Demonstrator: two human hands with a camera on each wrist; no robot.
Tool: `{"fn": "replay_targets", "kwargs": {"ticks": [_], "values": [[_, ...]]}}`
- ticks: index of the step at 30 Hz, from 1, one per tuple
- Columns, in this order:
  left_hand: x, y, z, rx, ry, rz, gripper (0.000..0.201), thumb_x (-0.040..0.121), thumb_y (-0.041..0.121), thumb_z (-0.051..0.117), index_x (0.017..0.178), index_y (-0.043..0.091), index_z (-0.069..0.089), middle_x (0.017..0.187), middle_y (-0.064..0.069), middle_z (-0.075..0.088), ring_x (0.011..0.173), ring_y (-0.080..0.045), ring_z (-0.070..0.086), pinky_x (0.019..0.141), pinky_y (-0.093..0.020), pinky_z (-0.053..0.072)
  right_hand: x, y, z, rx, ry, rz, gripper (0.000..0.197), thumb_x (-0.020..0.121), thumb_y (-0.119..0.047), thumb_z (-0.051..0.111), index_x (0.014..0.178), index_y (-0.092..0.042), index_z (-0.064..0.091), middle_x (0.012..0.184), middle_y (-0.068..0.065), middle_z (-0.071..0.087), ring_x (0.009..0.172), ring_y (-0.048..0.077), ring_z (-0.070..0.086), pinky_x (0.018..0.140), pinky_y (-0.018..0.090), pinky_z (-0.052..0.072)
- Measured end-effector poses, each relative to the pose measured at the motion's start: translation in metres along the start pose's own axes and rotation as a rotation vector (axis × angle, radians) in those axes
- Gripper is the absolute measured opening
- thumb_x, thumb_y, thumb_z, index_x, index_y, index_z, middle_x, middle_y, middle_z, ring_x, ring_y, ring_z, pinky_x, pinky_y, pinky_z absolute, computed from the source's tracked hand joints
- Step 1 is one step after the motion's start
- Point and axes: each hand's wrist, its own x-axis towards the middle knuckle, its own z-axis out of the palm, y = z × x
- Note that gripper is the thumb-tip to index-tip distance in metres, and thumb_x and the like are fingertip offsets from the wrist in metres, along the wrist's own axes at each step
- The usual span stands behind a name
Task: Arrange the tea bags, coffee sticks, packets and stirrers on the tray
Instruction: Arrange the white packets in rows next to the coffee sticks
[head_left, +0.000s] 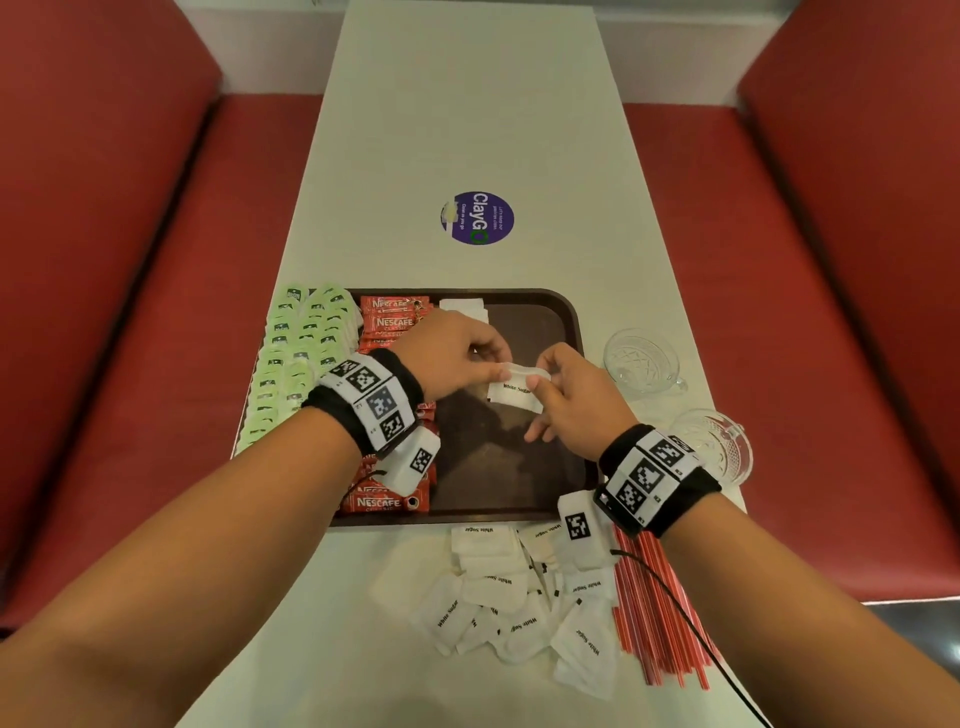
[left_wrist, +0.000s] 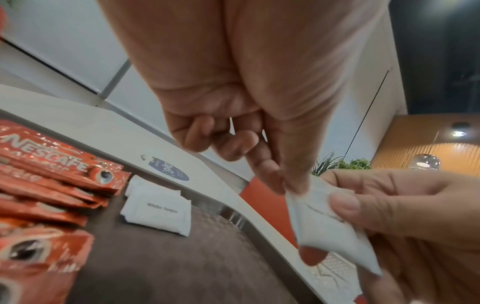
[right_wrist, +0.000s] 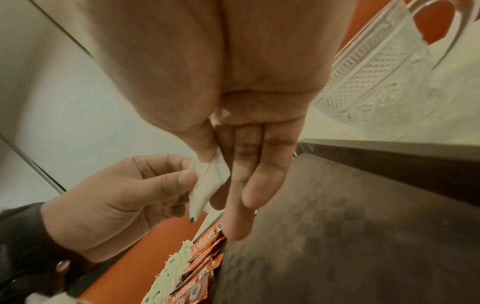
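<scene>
Both the left hand (head_left: 457, 353) and the right hand (head_left: 571, 400) are pinching one sugar packet (head_left: 517, 392) above the tray (head_left: 571, 312), and pulling in opposite ways is risking, I think, tearing it and spilling sugar

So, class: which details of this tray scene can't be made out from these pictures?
- Middle Nescafe sticks: head view, left hand covers them.
- Held white sugar packet: print partly under right hand thumb.
- Red stirrers: count too fine to make out.
- Green tea bags: brand too small.
</scene>
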Motion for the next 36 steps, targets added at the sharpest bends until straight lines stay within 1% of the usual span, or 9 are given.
{"fn": "replay_targets", "kwargs": {"ticks": [2, 6, 9, 11, 18, 22, 25, 33, 36], "values": [[0.002, -0.005, 0.002, 0.037, 0.04, -0.01, 0.012, 0.092, 0.028, 0.069, 0.1, 0.024, 0.076, 0.078, 0.022, 0.062, 0.072, 0.008, 0.055, 0.067, -0.014, 0.037, -0.001, 0.002, 0.001, -0.008, -0.005, 0.003, 0.007, 0.104, -0.026, 0.05, 0.106, -0.021, 0.045, 0.087, 0.005, 0.073, 0.057, 0.019, 0.072, 0.054, 0.031, 0.058], [0.013, -0.024, -0.003, 0.114, 0.141, -0.185, 0.012, 0.095, 0.024, 0.064, 0.099, 0.021, 0.075, 0.091, 0.009, 0.066, 0.086, -0.01, 0.06, 0.08, -0.025, 0.043, -0.006, 0.011, -0.002, -0.047, -0.052, -0.003, 0.024, 0.099, -0.028, 0.06, 0.117, -0.024, 0.044, 0.095, -0.004, 0.072, 0.061, 0.012, 0.07, 0.061, 0.023, 0.053], [0.025, -0.04, -0.007, 0.182, 0.168, -0.307, 0.013, 0.095, 0.022, 0.062, 0.097, 0.017, 0.074, 0.093, 0.004, 0.067, 0.091, -0.016, 0.063, 0.083, -0.026, 0.045, -0.012, 0.021, -0.005, -0.256, -0.124, -0.035, 0.022, 0.092, -0.033, 0.068, 0.109, -0.026, 0.056, 0.099, -0.01, 0.067, 0.078, 0.003, 0.064, 0.077, 0.022, 0.051], [0.034, -0.047, -0.008, 0.221, 0.14, -0.358, 0.014, 0.095, 0.022, 0.062, 0.099, 0.016, 0.074, 0.1, -0.001, 0.069, 0.096, -0.019, 0.063, 0.086, -0.028, 0.048, -0.019, 0.025, -0.007, -0.372, -0.208, -0.035, 0.02, 0.089, -0.035, 0.072, 0.104, -0.025, 0.063, 0.096, -0.012, 0.067, 0.087, 0.003, 0.061, 0.082, 0.022, 0.049], [0.049, -0.049, -0.005, 0.414, 0.109, -0.42, 0.022, 0.09, 0.023, 0.06, 0.107, 0.021, 0.073, 0.113, -0.001, 0.07, 0.104, -0.024, 0.063, 0.086, -0.033, 0.051, -0.039, 0.032, -0.003, -0.535, -0.479, 0.008, 0.022, 0.082, -0.032, 0.08, 0.101, -0.025, 0.075, 0.095, -0.011, 0.072, 0.086, 0.005, 0.065, 0.082, 0.023, 0.053], [0.051, -0.044, 0.005, 0.424, 0.122, -0.337, 0.027, 0.09, 0.021, 0.059, 0.116, 0.021, 0.068, 0.12, -0.008, 0.06, 0.11, -0.028, 0.058, 0.093, -0.036, 0.048, -0.044, 0.029, 0.003, -0.634, -0.495, 0.011, 0.018, 0.088, -0.027, 0.075, 0.105, -0.023, 0.077, 0.105, -0.008, 0.072, 0.096, 0.01, 0.064, 0.089, 0.023, 0.05], [0.049, -0.036, 0.016, 0.471, -0.014, -0.232, 0.024, 0.094, 0.026, 0.059, 0.114, 0.025, 0.071, 0.122, -0.005, 0.061, 0.11, -0.026, 0.059, 0.095, -0.036, 0.047, -0.046, 0.027, 0.005, -0.656, -0.48, 0.019, 0.018, 0.089, -0.026, 0.074, 0.106, -0.023, 0.077, 0.109, -0.007, 0.071, 0.1, 0.012, 0.064, 0.094, 0.026, 0.05], [0.024, -0.015, 0.015, 0.43, -0.02, -0.223, 0.034, 0.096, 0.032, 0.057, 0.129, 0.025, 0.064, 0.132, -0.001, 0.062, 0.12, -0.026, 0.056, 0.103, -0.037, 0.046, -0.057, 0.028, 0.003, -0.627, -0.404, -0.012, 0.022, 0.091, -0.016, 0.064, 0.108, -0.022, 0.076, 0.11, -0.005, 0.073, 0.1, 0.013, 0.066, 0.095, 0.03, 0.052], [-0.004, 0.009, 0.022, 0.367, 0.021, -0.115, 0.024, 0.095, 0.036, 0.059, 0.116, 0.03, 0.069, 0.124, 0.004, 0.064, 0.116, -0.02, 0.057, 0.1, -0.038, 0.046, -0.069, 0.03, -0.005, -0.615, -0.38, -0.029, 0.021, 0.091, -0.019, 0.067, 0.111, -0.022, 0.074, 0.11, -0.007, 0.071, 0.099, 0.01, 0.064, 0.091, 0.025, 0.05]]}}
